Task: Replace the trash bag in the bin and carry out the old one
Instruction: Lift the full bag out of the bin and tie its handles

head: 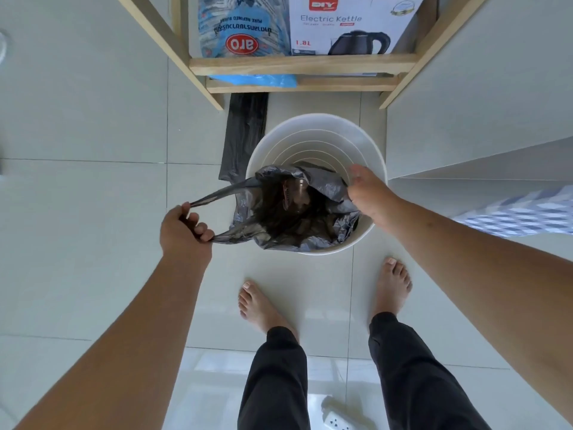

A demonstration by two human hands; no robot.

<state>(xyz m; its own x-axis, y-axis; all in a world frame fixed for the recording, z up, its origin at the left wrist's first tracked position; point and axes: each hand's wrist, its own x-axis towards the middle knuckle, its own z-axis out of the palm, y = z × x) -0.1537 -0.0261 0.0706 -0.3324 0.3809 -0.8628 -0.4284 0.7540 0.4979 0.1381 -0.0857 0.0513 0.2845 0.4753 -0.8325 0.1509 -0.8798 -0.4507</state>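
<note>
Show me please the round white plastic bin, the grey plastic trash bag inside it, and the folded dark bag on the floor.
Round white plastic bin [313, 135]: head view, far inner wall.
Grey plastic trash bag [325, 184]: head view, crumpled upper edge.
Folded dark bag [245, 131]: head view, its middle.

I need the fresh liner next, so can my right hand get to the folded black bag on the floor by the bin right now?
Probably not yet: the right hand grips the old bag, and the white bin stands between it and the folded black bag.

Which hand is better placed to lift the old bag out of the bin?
Left. The left hand already grips a handle of the grey plastic trash bag, while the right hand only touches its edge inside the white round bin.
</note>
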